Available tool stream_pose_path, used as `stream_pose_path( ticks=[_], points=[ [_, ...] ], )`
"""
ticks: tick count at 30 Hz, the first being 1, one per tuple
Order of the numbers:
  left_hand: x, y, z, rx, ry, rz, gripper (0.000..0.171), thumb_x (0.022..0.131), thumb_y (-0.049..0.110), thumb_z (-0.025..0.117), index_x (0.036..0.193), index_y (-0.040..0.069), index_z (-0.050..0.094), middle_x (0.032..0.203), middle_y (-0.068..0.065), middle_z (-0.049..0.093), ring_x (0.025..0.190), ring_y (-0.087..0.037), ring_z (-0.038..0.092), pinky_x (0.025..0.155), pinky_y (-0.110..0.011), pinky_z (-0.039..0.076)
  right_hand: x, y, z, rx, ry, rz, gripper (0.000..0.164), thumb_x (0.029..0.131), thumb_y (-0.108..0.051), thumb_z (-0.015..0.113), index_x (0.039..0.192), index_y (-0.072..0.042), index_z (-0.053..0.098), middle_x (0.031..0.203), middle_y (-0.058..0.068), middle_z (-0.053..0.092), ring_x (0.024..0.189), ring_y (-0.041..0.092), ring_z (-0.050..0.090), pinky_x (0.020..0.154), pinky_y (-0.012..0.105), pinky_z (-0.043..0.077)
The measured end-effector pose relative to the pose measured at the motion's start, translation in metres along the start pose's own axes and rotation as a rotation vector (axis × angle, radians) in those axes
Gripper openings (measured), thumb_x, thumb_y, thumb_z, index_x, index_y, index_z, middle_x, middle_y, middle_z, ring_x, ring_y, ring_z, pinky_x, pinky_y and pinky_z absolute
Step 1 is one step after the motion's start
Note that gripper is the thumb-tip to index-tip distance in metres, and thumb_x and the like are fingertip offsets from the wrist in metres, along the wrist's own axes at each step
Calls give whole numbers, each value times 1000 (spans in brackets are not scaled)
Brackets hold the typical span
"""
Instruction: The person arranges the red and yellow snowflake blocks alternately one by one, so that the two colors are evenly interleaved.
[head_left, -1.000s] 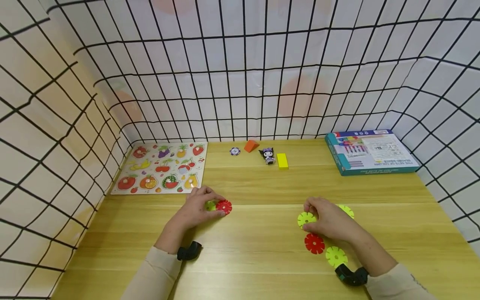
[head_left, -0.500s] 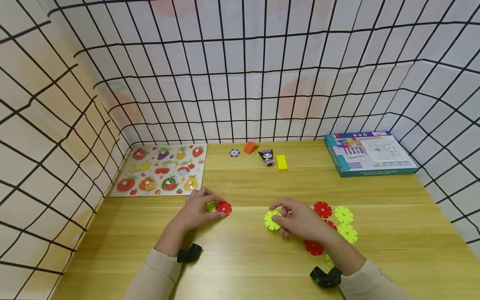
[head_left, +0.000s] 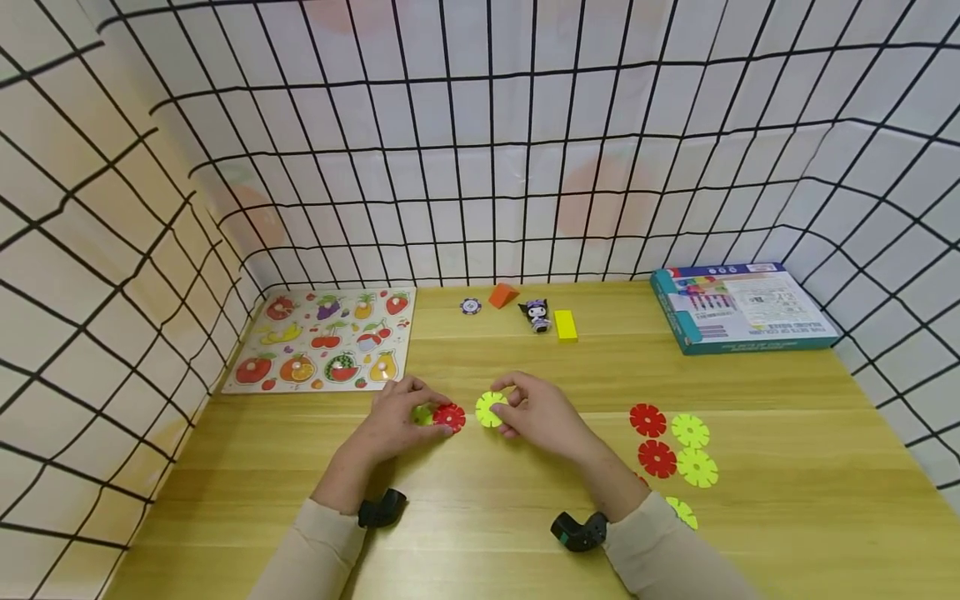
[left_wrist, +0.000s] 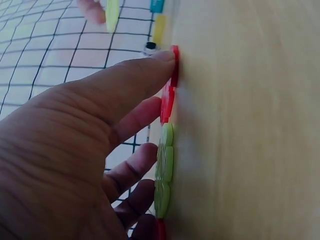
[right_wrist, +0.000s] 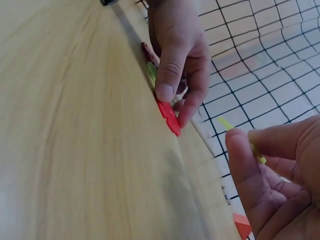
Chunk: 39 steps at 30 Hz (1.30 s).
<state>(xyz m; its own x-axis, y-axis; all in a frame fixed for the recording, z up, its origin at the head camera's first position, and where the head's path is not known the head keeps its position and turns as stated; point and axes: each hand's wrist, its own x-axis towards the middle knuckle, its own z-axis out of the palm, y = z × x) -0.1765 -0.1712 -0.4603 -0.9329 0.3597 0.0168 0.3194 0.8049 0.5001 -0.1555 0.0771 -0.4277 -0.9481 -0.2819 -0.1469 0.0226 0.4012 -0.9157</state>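
Note:
My left hand [head_left: 390,423] rests at the table, its thumb and a finger pinching the edges of a red notched plastic disc [head_left: 449,418]. Beside that disc lies a yellow-green disc [left_wrist: 164,172], partly under the fingers. A bit of another red piece [left_wrist: 160,230] shows past it in the left wrist view. My right hand [head_left: 543,414] pinches a yellow notched disc [head_left: 490,409] between thumb and finger. In the right wrist view this yellow disc [right_wrist: 261,159] is seen edge-on, raised off the table and apart from the red disc [right_wrist: 169,117].
Several loose discs lie at right, including a red one [head_left: 657,458] and a yellow one [head_left: 697,467]. Behind stand a fruit puzzle board [head_left: 322,340], a chip [head_left: 470,307], an orange block [head_left: 502,295], a figurine [head_left: 536,316], a yellow block [head_left: 566,326] and a box [head_left: 742,308].
My right hand has carried the yellow disc leftward from the loose discs at right, close to the left hand. The left hand has stayed in place on the red disc.

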Motion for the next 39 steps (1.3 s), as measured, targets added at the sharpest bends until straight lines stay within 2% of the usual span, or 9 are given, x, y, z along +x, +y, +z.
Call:
stream_pose_path(
  ticks=[5,8,13,18,24,35,39],
  points=[
    [-2,9,-4,27,-14,-31,38,71,47,75,106,34,67,101,9,46,96,-18,39,90,-46,27,12,1,8,5,13,29,27,87,-13,64,114,-14,59,77,9,60,64,22,65,59,35,52],
    [-2,13,-5,39,-19,-55,38,72,46,75,107,33,67,103,8,47,98,-19,39,92,-49,26,17,5,11,-47,10,40,28,88,-14,64,115,-14,58,75,7,60,62,20,65,57,33,51],
    [-2,17,-5,44,-25,-90,39,71,46,76,107,33,68,104,7,47,97,-18,39,90,-46,28,20,13,12,-170,-38,58,26,89,-19,62,114,-13,57,66,5,61,53,19,60,49,30,46],
    [-2,18,-4,45,-27,-110,38,71,45,76,106,33,68,104,8,47,95,-16,38,88,-42,29,20,15,14,-218,-61,52,27,88,-19,63,113,-11,57,58,5,59,44,19,55,43,31,45],
    [-1,16,-5,54,-26,-78,38,71,45,76,106,32,68,104,7,47,96,-17,39,88,-42,30,19,13,19,-266,-25,50,26,86,-18,65,110,-12,58,54,3,57,40,16,51,39,29,40],
    [-2,12,-7,62,-40,-7,39,72,46,75,107,31,68,104,9,46,96,-14,39,85,-38,32,20,14,21,-342,1,77,28,84,-26,67,109,-17,60,63,-1,58,49,16,55,47,31,43],
    [-1,11,-9,44,-62,15,39,74,47,74,108,31,67,103,10,47,94,-12,39,83,-35,32,19,14,18,-329,-27,68,28,86,-29,65,110,-17,59,63,0,58,49,16,55,48,32,43]
  ],
)
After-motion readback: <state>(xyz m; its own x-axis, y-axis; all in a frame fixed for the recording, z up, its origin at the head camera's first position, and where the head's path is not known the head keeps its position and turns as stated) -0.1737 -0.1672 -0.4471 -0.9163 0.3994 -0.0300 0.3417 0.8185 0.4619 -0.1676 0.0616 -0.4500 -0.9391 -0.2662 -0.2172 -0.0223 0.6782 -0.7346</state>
